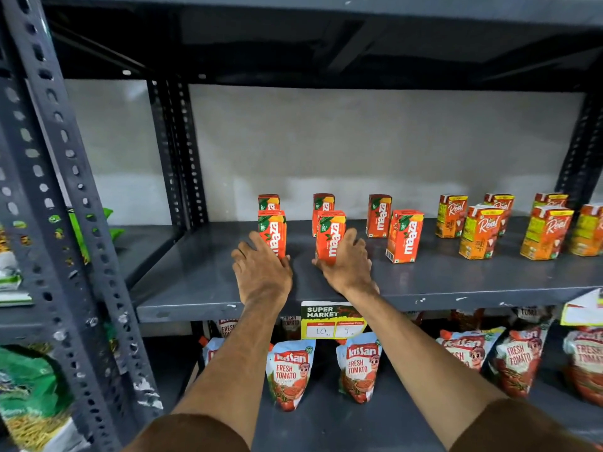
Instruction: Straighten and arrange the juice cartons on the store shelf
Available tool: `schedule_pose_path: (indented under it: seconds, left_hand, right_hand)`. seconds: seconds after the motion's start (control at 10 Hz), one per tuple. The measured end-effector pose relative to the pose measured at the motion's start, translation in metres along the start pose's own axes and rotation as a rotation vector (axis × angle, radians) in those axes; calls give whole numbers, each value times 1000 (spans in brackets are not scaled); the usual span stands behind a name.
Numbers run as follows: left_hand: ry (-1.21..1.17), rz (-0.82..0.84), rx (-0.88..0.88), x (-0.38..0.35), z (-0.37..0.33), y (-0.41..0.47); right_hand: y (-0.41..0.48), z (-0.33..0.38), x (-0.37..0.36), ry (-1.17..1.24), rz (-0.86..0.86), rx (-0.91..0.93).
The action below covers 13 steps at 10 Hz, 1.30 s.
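Several small orange Maaza juice cartons stand on the grey metal shelf (202, 282). My left hand (261, 269) wraps the base of the front left carton (272, 230). My right hand (347, 262) grips the front middle carton (330, 234) from its right side. Behind them stand two back-row cartons (269, 201) (323, 203). A third back carton (378, 215) and a slightly turned front carton (404, 235) stand free to the right. Further right are several Real juice cartons (479, 231), some angled.
A Super Market price tag (331, 319) hangs from the shelf's front edge. Kissan tomato pouches (288, 373) fill the shelf below. A perforated steel upright (65, 203) stands at left, with green packets (29, 396) beyond it. The upper shelf hangs overhead.
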<state>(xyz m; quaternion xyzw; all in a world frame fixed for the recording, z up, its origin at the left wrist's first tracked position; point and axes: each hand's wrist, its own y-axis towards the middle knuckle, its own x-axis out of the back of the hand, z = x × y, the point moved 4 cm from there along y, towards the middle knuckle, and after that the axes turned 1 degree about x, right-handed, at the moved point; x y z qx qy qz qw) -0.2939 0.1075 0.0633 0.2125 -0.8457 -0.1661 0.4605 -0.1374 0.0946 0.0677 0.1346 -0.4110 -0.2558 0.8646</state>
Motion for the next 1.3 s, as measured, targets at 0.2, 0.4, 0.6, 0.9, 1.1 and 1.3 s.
schedule_pose_path:
  seconds: [0.2,0.4,0.6,0.9,1.1,1.3]
  left_hand:
    - [10,8,6,-1,1,0]
    - [29,17,3,-3,1,0]
    - [49,15,1,-3,1,0]
    - [64,5,-1,-6,3,2]
    - [46,14,23,-3,1,0]
    - [-26,-105,49,13,-3,-11]
  right_hand:
    - [-1,-1,-1,-30,22,0]
    - [0,-3,-1,-38,26,-12]
    - [1,-3,-2,-43,30,-12]
    - [4,-5,-4,-40,24,-16]
    - [1,-4,-1,-33,0,3]
    - [-16,-5,19,32,-97,66]
